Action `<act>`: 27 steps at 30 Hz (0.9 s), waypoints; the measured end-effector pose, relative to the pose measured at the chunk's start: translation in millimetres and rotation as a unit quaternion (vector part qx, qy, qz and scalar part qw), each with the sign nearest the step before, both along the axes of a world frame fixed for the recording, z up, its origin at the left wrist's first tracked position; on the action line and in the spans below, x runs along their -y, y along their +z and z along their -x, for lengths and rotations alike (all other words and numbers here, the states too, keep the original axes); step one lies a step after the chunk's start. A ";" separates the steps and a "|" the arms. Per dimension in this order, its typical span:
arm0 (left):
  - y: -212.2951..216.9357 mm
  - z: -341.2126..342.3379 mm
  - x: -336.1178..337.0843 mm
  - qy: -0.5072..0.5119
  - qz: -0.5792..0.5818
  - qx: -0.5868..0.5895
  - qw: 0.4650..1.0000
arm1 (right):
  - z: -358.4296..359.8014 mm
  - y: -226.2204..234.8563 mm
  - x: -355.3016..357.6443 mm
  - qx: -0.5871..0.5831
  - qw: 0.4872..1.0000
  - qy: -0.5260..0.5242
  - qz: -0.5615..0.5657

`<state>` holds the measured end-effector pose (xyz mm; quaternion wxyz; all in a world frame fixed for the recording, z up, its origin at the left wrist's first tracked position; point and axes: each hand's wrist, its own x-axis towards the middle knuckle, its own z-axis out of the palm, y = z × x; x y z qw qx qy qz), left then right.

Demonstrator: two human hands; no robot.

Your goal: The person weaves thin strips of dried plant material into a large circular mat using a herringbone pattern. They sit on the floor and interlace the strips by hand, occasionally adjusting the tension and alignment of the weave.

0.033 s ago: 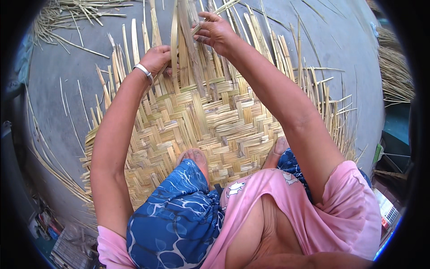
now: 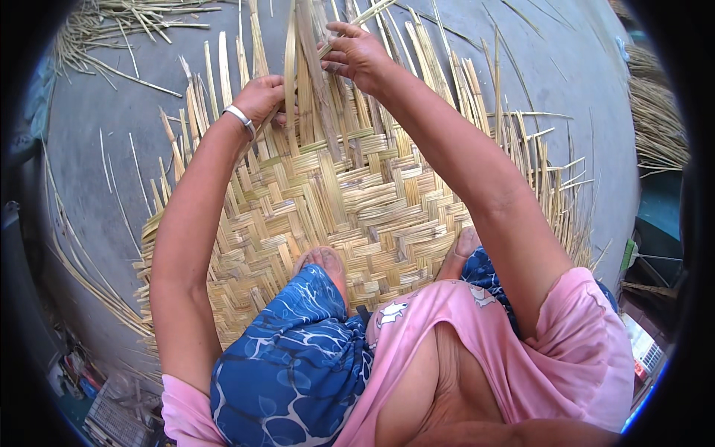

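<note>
A woven mat of flat split-reed strips (image 2: pixel 372 197) lies on the floor under my feet, straw-coloured with greenish and brown patches. At its far edge my left hand (image 2: pixel 262 98), with a pale band at the wrist, is closed on a reed strip beside a raised bunch of strips (image 2: pixel 309 82). The strip's end is partly hidden by the fingers. Just right of that bunch, my right hand (image 2: pixel 359 56) holds a slanting reed strip between thumb and bent fingers. The raised strips stand up from the weave between both hands.
Loose strip ends (image 2: pixel 514 141) fan out around the mat's far and right edges. A heap of cut reeds (image 2: pixel 104 37) lies at far left, and another bundle (image 2: pixel 655 112) at the right. A wire basket (image 2: pixel 119 417) stands at lower left. My bare foot (image 2: pixel 324 261) rests on the mat.
</note>
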<state>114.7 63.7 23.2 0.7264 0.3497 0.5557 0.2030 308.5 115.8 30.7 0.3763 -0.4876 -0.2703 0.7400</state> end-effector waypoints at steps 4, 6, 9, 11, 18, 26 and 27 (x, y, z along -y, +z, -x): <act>3.4 -4.8 1.3 0.044 0.044 0.007 0.998 | 12.8 -1.2 5.0 0.037 0.995 0.095 0.017; -2.3 -6.0 -0.5 0.054 0.049 0.016 0.997 | 16.9 -3.5 4.1 0.068 0.986 0.149 0.032; -3.8 -7.8 0.7 0.072 0.053 0.010 0.996 | 20.2 -3.7 1.6 0.087 0.979 0.170 0.079; -4.2 -8.2 3.3 0.090 0.051 0.001 0.995 | 20.7 2.8 2.3 0.062 0.980 0.145 0.118; -16.8 -9.0 4.2 0.070 -0.014 -0.012 0.997 | 12.4 -5.9 7.7 0.080 0.982 0.118 0.126; -13.8 -4.5 2.9 0.050 0.007 0.046 0.998 | 12.8 7.0 11.7 0.087 0.983 0.150 0.061; -12.3 -5.5 2.9 0.044 0.006 0.045 0.998 | 13.8 6.5 12.9 0.093 0.985 0.133 0.064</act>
